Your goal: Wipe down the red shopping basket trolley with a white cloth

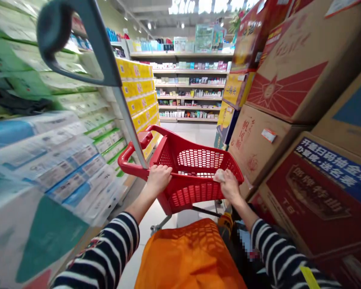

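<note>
Nearest to my head camera I see an orange cloth (186,257). After it, my left hand (160,176) is curled over the near rim of the red shopping cart (192,185). My right hand (228,184) pinches a crumpled white wipe (219,175) at the same rim, farther right. The cart stands before me, between stacked cartons (267,148) and wrapped packs (75,170). Farther are yellow boxes (140,100), then shelves (195,71) with small goods.

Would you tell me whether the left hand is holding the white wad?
No, the white wad is in the right hand, while the left hand holds the rim of the cart.
</note>
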Motion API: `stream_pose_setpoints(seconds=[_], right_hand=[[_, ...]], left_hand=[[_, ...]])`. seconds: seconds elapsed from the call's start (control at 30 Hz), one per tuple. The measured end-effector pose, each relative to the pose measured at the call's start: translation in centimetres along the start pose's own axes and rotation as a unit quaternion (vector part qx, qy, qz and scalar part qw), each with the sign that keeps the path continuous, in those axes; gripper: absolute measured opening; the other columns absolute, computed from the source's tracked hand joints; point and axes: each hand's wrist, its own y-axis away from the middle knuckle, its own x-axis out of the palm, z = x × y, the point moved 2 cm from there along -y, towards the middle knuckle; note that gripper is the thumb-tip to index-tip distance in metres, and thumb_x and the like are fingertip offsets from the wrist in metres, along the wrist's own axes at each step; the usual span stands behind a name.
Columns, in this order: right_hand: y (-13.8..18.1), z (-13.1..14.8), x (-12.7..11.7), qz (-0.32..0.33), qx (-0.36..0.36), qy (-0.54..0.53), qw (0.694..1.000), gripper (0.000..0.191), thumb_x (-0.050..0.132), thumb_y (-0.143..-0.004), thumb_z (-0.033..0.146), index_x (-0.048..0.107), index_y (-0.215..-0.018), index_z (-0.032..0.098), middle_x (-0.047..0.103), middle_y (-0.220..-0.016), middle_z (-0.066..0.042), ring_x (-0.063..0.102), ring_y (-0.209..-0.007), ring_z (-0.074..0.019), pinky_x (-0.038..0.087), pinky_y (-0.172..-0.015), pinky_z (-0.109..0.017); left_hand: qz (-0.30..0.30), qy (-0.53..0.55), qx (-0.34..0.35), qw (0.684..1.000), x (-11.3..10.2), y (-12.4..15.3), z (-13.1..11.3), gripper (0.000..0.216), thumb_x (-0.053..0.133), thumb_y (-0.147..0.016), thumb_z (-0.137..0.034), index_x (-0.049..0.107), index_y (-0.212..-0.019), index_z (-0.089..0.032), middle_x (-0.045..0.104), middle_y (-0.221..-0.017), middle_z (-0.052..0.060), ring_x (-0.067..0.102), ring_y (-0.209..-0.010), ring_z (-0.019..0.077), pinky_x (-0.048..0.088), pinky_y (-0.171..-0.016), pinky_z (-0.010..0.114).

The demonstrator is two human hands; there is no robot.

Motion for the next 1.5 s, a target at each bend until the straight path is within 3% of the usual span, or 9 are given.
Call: stream_pose_setpoints(seconds=[0.13,0.23,0.53,0.67,0.83,0.97,1.17,1.27,1.5], right_hand=[[1.4,9.8,3.8,-0.009,-0.114,-0.067,0.991,0.052,0.047,-0.077,0.019,0.044,-0.129,0.015,0.046,-0.13,-0.014,0.04,-0.118,-0.0278,0.032,-0.098,-0.044],[1.8,12.2,4.6,-0.009,-0.14,-0.087,0.986,0.047,0.044,-0.081,0.019,0.046,-0.128,0.017,0.043,-0.134,-0.013,0.039,-0.119,-0.0267,0.03,-0.099,-0.044],[0.5,-3.1,1.1,0.007,0.002,-0.018,1.0,0.047,0.044,-0.077,0.017,0.048,-0.124,0.012,0.04,-0.13,-0.014,0.036,-0.12,-0.0272,0.028,-0.102,-0.04],[0.3,-0.5,2.0,0.032,-0.082,-0.071,0.994,0.053,0.041,-0.078,0.015,0.038,-0.131,0.014,0.051,-0.12,-0.012,0.045,-0.111,-0.0243,0.034,-0.098,-0.04],[0.4,4.2,3.1,0.068,-0.24,-0.069,0.966,0.048,0.049,-0.081,0.028,0.044,-0.128,0.02,0.04,-0.134,-0.011,0.036,-0.122,-0.027,0.028,-0.1,-0.045],[-0.3,1.5,2.8,0.106,-0.251,-0.036,0.961,0.041,0.042,-0.084,0.018,0.05,-0.123,0.024,0.04,-0.136,-0.009,0.037,-0.123,-0.0237,0.028,-0.1,-0.044],[-2.0,-3.4,2.2,0.076,-0.135,-0.025,0.988,0.044,0.042,-0.08,0.012,0.05,-0.123,0.018,0.044,-0.133,-0.011,0.037,-0.124,-0.0246,0.028,-0.102,-0.044],[-3.1,-1.3,2.3,0.071,-0.129,-0.034,0.989,0.044,0.045,-0.078,0.011,0.051,-0.121,0.014,0.046,-0.13,-0.012,0.038,-0.121,-0.0252,0.029,-0.102,-0.041],[-3.7,10.4,4.4,0.136,-0.297,-0.151,0.933,0.048,0.044,-0.078,0.013,0.048,-0.125,0.019,0.053,-0.117,-0.005,0.049,-0.103,-0.0189,0.038,-0.09,-0.03]], left_hand=[[0.003,-0.027,-0.021,0.999,0.2,0.1,0.2,0.019,0.044,-0.081,-0.026,0.061,-0.083,-0.019,0.067,-0.088,0.009,0.059,-0.088,0.0232,0.035,-0.079,0.037],[0.015,-0.051,-0.025,0.998,0.5,0.3,1.2,0.021,0.043,-0.08,-0.029,0.062,-0.079,-0.019,0.067,-0.087,0.009,0.058,-0.088,0.0232,0.036,-0.08,0.037],[0.027,-0.08,-0.029,0.996,0.7,1.7,4.3,0.031,0.036,-0.081,-0.036,0.063,-0.082,-0.02,0.067,-0.088,0.01,0.056,-0.089,0.025,0.032,-0.082,0.039],[0.043,-0.095,-0.035,0.994,0.9,1.5,4.7,0.034,0.033,-0.082,-0.037,0.062,-0.085,-0.021,0.067,-0.091,0.01,0.055,-0.091,0.0253,0.031,-0.082,0.038],[0.069,-0.1,-0.049,0.991,0.7,0.8,5.2,0.032,0.035,-0.08,-0.036,0.062,-0.082,-0.021,0.067,-0.092,0.009,0.054,-0.091,0.0251,0.031,-0.082,0.037],[0.055,-0.077,-0.061,0.994,0.6,1.2,5.1,0.032,0.036,-0.079,-0.035,0.063,-0.082,-0.019,0.067,-0.09,0.011,0.054,-0.091,0.0271,0.03,-0.082,0.039],[0.02,-0.053,-0.102,0.993,0.7,2.0,3.5,0.031,0.036,-0.079,-0.035,0.063,-0.083,-0.021,0.066,-0.087,0.009,0.052,-0.09,0.0258,0.028,-0.082,0.04],[0.009,-0.03,-0.115,0.993,0.8,1.5,2.4,0.031,0.035,-0.079,-0.033,0.063,-0.081,-0.02,0.066,-0.085,0.01,0.051,-0.089,0.0269,0.027,-0.082,0.043],[-0.026,0.01,-0.116,0.993,1.2,0.8,1.2,0.03,0.034,-0.08,-0.027,0.063,-0.081,-0.02,0.065,-0.082,0.009,0.05,-0.089,0.027,0.024,-0.089,0.046]])
